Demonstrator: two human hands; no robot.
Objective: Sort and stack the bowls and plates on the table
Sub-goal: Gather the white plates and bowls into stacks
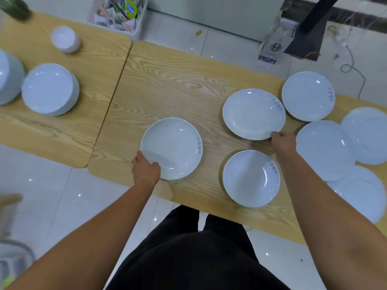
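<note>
At the near edge of the right table (167,84), the left hand (145,169) grips a white plate (171,148) by its rim at about 7 o'clock, thumb on top and fingers hidden beneath. To the right, the right hand (281,141) pinches the rim of a second plate (253,114) at roughly 5 o'clock; this plate looks tilted, its near edge raised a little off the wood, though blur makes that hard to judge. Both forearms are bare and reach in from the bottom of the view.

Between the two arms, at 6 o'clock from the second plate, a third plate (251,178) lies flat near the table edge, touched by neither hand. At 2 o'clock from the right hand sits a fourth plate (307,96), just beside the held one. At 3 o'clock a cluster of plates (326,149) overlaps one another along the right end of the table, partly behind the right forearm.

Well apart, on the left table (62,130) at 10 o'clock from the left hand, stands a plate stack (50,88), with another white stack (8,80) just beside it, cut off by the frame. Farther back is a small white cup (65,39). On the floor beyond is a bin (119,15) of paper scraps.
</note>
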